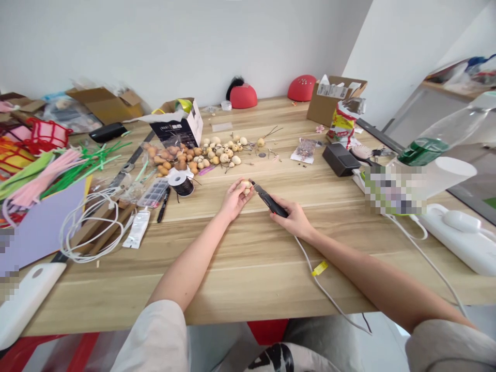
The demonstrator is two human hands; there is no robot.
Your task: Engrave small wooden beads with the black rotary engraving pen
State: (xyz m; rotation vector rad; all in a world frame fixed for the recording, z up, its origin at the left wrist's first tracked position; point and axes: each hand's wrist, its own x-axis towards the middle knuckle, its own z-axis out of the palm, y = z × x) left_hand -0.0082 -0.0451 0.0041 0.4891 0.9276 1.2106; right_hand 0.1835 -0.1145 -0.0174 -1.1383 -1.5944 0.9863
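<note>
My left hand (233, 200) pinches a small pale wooden bead (246, 185) between thumb and fingers, above the middle of the wooden table. My right hand (293, 217) is wrapped round a black pen-like electric tool (270, 200) with a small red light. The tool's tip points up and left and is close to the bead; whether they touch is too small to tell. A white cable (310, 266) with a yellow tag runs from the tool down toward the table's front edge. Beyond my hands lies a pile of pale beads (222, 152).
Brown beads (165, 160), a black thread spool (181, 184), a black pen (164, 205) and coiled white cable (93, 225) lie left. A black box (341, 159), snack bag (343, 122), tilted bottle (428, 144) and white power strip (461, 237) are right. Red domes (243, 97) stand behind.
</note>
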